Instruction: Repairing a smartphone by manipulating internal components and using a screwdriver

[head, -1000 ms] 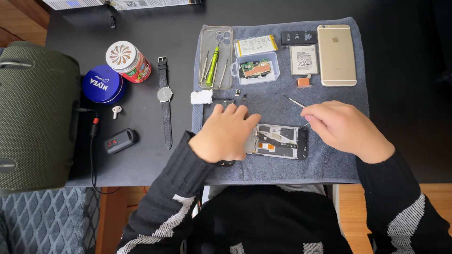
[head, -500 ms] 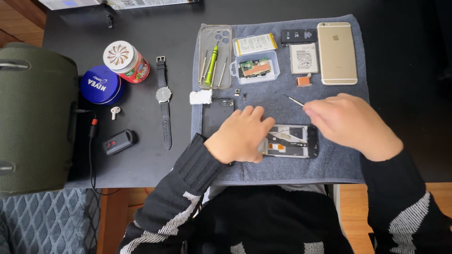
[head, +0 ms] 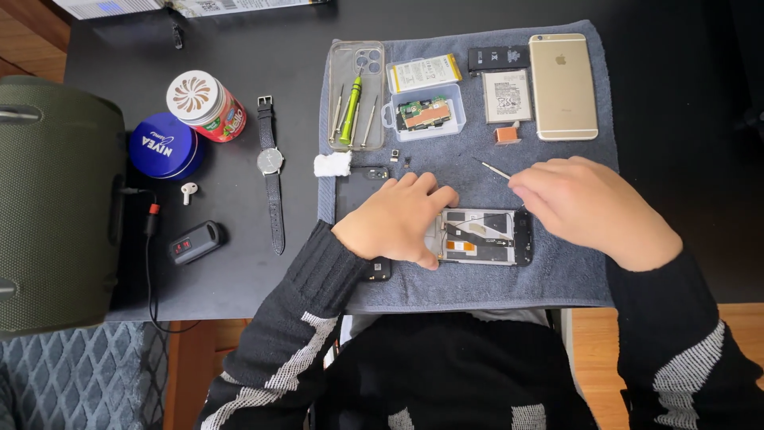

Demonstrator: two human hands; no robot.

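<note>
Opened phone frame lies flat on the grey towel, near its front edge, internals facing up. Left hand rests palm down on the frame's left end, fingers together, pressing it in place rather than gripping. Right hand sits just beside the frame's right end, fingers pinched on a thin metal tool; the tool's working end appears hidden under the fingers. Gold phone and screwdriver tray lie well apart at the towel's rear
</note>
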